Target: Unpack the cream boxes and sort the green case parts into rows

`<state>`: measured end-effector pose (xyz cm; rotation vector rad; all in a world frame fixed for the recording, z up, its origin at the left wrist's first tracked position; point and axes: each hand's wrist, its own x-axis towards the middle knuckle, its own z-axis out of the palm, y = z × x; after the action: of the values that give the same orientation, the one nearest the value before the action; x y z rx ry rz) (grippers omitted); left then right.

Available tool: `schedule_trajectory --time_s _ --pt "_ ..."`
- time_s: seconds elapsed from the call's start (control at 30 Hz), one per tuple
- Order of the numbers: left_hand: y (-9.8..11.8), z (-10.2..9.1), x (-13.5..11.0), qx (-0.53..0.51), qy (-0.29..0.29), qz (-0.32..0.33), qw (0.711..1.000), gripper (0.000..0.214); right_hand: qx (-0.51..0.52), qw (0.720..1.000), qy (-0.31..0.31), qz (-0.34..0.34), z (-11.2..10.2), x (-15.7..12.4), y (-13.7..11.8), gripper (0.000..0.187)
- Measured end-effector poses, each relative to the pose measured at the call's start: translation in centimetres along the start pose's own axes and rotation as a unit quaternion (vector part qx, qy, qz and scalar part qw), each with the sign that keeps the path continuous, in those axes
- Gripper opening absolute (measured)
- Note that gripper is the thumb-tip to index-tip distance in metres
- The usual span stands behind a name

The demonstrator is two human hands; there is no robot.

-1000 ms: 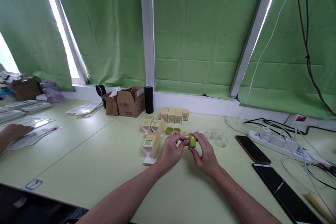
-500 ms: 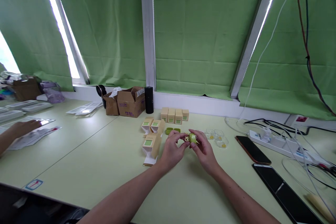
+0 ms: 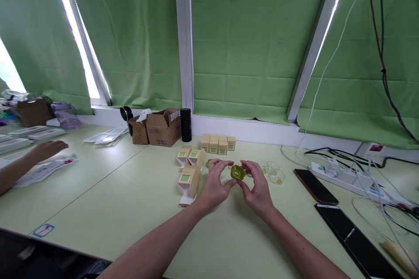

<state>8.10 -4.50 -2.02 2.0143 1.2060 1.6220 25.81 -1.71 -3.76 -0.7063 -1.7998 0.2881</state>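
Note:
Between the fingertips of both hands is a small green plastic case [image 3: 238, 172], roughly square with rounded corners, its hollow side facing me. My left hand [image 3: 215, 183] pinches its left edge, and my right hand [image 3: 258, 186] grips the right edge. Behind my left fingers another green piece [image 3: 208, 163] is mostly hidden. Left of my left hand lie open cardboard boxes [image 3: 193, 175] with green labels and white inner flaps. Several clear plastic pieces [image 3: 276, 177] with yellow spots sit just past my right hand.
Closed small boxes [image 3: 214, 144] stand in a row near the wall, beside a black cylinder [image 3: 185, 124] and a larger carton [image 3: 163, 128]. Two phones [image 3: 316, 186] and a power strip [image 3: 347, 178] with cables occupy the right. At far left is another person's hand [image 3: 49, 150] above papers.
The green case has been turned in my fingers, so its hollow now faces me. At left, the other person's hand has lifted and shifted right, away from the clear sheet.

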Motion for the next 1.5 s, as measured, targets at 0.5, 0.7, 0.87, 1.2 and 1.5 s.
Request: schedule_trajectory --time_s 0.5,0.7,0.87,1.2,1.5 --pt "-0.3 0.3 0.0 0.036 -0.013 0.041 0.998 0.043 -0.059 0.993 -0.029 -0.094 -0.4 0.1 -0.5 0.055" --pt "-0.4 0.4 0.0 0.039 -0.011 0.052 0.998 0.046 -0.062 0.992 -0.027 -0.105 -0.5 0.1 -0.7 0.055" --pt "-0.2 0.3 0.1 0.043 0.003 0.057 0.997 0.046 -0.093 0.988 -0.008 -0.124 -0.7 0.2 -1.0 0.048" --pt "-0.1 0.4 -0.3 0.098 -0.031 0.129 0.986 0.051 -0.162 0.972 0.050 -0.165 -0.8 0.5 -0.7 0.035" --pt "-0.2 0.4 -0.4 0.124 -0.030 0.161 0.979 0.051 -0.195 0.960 0.071 -0.187 -0.7 0.6 -0.9 0.027"
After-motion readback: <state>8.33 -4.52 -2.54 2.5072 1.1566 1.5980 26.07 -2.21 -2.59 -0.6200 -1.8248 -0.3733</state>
